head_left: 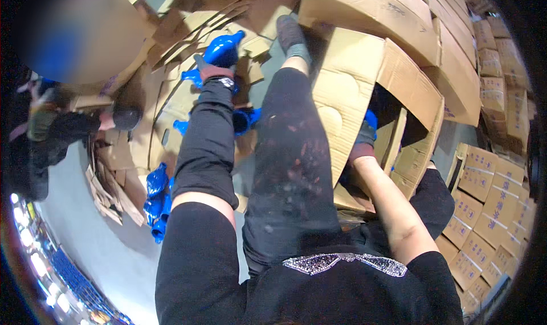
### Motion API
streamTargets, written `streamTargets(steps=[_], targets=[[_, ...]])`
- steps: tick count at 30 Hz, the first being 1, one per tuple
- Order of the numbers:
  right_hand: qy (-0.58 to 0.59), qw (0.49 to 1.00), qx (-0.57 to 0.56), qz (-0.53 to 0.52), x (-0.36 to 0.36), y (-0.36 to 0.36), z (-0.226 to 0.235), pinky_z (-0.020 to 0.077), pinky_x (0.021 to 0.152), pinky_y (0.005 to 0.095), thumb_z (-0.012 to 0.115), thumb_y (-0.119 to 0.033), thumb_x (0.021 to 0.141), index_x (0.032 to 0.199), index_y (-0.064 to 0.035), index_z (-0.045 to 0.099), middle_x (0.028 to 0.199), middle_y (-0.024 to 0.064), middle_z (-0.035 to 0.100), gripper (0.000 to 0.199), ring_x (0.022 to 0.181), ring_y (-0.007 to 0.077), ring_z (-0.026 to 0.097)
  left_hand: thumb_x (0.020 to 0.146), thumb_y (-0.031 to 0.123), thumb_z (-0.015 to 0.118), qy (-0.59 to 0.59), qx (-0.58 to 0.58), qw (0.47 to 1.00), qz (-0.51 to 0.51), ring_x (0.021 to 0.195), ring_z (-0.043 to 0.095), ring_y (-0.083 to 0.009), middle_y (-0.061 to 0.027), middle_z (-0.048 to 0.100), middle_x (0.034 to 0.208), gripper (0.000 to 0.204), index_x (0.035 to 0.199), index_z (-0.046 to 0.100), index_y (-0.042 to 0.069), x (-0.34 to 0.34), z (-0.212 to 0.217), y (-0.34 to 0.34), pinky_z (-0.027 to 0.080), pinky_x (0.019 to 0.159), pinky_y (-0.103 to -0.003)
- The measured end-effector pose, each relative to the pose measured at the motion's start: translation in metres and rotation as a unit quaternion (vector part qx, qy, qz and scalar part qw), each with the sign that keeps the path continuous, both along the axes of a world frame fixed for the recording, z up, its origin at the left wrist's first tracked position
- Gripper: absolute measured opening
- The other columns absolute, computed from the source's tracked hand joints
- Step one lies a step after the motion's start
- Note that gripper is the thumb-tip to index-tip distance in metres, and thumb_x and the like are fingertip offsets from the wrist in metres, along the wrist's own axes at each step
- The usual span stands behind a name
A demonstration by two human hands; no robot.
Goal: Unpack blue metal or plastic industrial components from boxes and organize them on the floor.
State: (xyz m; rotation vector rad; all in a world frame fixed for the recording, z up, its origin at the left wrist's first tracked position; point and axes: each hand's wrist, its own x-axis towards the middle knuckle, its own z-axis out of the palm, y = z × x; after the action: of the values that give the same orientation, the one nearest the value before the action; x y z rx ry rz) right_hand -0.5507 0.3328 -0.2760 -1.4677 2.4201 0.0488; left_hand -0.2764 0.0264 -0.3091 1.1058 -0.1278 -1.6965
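My left hand (209, 69), in a grey glove with a maroon cuff, is closed around a glossy blue bulbous piece (222, 50) that tapers to a narrow neck. More blue pieces of the same sort lie just beneath it, one showing a round open end (242, 121). Inside an open cardboard box (348, 91) on the right, my gloved right hand (366, 138) closes on another blue piece (371, 118). Only a small part of that piece shows, and the fingers are partly hidden by shadow and the box wall.
Several blue pieces (156, 182) lie on the floor left of my left arm. Flat cardboard sheets (171, 68) and torn scraps (111, 194) spread around them. Stacked cartons (484, 199) line the right side, with large boxes (387, 11) ahead. At far left is a co-worker's gloved hand (41, 120).
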Motion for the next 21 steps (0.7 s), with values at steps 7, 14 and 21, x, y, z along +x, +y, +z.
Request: streamTargets(steps=[7,14,21], targets=[[-0.084,0.982,0.148,-0.086,-0.002,-0.007,-0.031,0.0425,0.093,0.0411,0.048,-0.020,0.087,0.117,-0.0041,0.057,0.120,0.0181,0.056,0.034,0.110,0.0351,0.054,0.087,0.049,0.052,0.151,-0.051,0.987,0.023,0.123,0.039,-0.0379,-0.0201,0.038,0.135,0.067,0.132,0.033,0.003,0.033,-0.010,-0.023,0.033,0.103,-0.053],[0.036,0.997,0.060,-0.029,-0.080,0.054,-0.099,0.0474,0.081,0.0436,0.056,-0.019,0.079,0.109,-0.0032,0.060,0.102,0.0213,0.063,0.034,0.093,0.0373,0.061,0.095,0.038,0.039,0.171,-0.136,0.970,-0.105,0.123,0.041,-0.0407,-0.0233,0.042,0.133,0.051,0.130,0.039,0.001,-0.017,0.085,0.031,0.031,0.104,-0.056],[-0.284,0.912,-0.279,-0.097,-0.033,0.070,0.090,0.0486,0.078,0.0301,0.069,-0.020,0.075,0.104,-0.0059,0.060,0.093,0.0108,0.065,0.033,0.085,0.0196,0.063,0.097,0.036,0.036,0.118,-0.181,0.955,-0.205,0.128,0.037,-0.0374,-0.0227,0.040,0.136,0.050,0.129,0.042,-0.002,-0.033,0.218,0.141,0.028,0.108,-0.051]])
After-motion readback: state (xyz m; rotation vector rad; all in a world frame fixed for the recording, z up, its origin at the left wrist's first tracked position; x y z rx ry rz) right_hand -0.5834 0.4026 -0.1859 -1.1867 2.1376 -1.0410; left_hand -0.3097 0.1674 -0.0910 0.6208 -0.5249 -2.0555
